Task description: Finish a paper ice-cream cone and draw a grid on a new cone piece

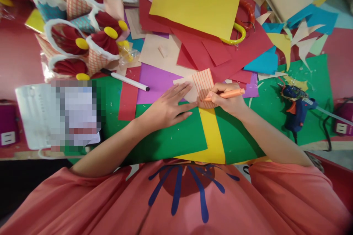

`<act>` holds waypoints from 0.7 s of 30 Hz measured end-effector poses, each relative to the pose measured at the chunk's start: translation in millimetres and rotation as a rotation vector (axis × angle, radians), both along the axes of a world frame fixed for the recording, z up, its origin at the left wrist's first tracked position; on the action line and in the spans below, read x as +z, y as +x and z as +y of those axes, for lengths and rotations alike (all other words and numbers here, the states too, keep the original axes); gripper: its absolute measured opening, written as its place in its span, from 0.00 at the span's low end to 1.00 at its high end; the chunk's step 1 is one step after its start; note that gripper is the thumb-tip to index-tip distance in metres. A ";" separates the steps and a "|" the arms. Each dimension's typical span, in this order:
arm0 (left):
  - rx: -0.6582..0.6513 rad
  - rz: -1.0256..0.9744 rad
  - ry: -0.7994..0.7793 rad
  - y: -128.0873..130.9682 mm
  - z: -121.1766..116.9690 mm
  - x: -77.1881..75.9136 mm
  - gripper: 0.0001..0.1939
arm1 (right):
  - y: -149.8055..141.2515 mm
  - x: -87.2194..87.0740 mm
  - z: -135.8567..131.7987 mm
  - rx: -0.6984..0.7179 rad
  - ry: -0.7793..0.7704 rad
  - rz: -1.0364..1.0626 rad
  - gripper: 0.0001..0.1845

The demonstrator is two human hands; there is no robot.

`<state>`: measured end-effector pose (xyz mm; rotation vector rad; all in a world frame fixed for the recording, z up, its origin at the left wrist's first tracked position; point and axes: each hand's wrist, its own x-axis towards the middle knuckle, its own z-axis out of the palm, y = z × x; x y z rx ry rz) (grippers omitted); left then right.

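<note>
An orange marker (230, 94) is gripped in my right hand (230, 101), its tip down on a small cream piece of paper (203, 82). Orange stripes cover the right part of that paper, with some cross lines low down. My left hand (176, 104) lies with fingers stretched out, its fingertips on the plain left part of the paper. Beneath are purple sheets (154, 84), a green sheet (171, 136) and a yellow strip (211, 125). A white marker with a black cap (129, 82) rests left of my hands.
Several paper ice cream cones (102, 49) crowd the upper left. A phone (81, 114), blurred out, lies at left. At right is a blue glue gun (296, 108). Orange-red scissors (247, 13) and yellow-handled ones (239, 35) sit by a yellow sheet (195, 3) among coloured scraps.
</note>
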<state>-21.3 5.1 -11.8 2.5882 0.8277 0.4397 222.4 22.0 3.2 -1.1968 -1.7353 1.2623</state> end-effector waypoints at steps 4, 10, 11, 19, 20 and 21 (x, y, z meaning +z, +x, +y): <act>0.002 0.006 -0.003 -0.1 -0.3 -0.1 0.18 | 0.0 1.0 0.1 0.028 -0.052 -0.003 0.15; -0.019 -0.029 0.052 -0.2 0.5 -1.6 0.18 | -1.6 1.1 0.4 0.006 -0.052 0.002 0.16; -0.019 -0.032 0.053 -0.3 0.5 -1.9 0.18 | -1.7 1.9 0.4 0.022 -0.060 0.002 0.16; -0.016 -0.010 -0.003 -1.0 0.2 -1.6 0.19 | -0.1 3.1 0.5 0.047 -0.043 0.011 0.17; -0.018 -0.011 -0.001 -0.9 0.1 -1.4 0.19 | 0.0 2.6 0.2 0.044 -0.030 0.011 0.17; -0.020 -0.013 0.003 -0.6 0.0 -1.2 0.19 | -0.1 2.2 0.0 0.044 -0.022 0.008 0.18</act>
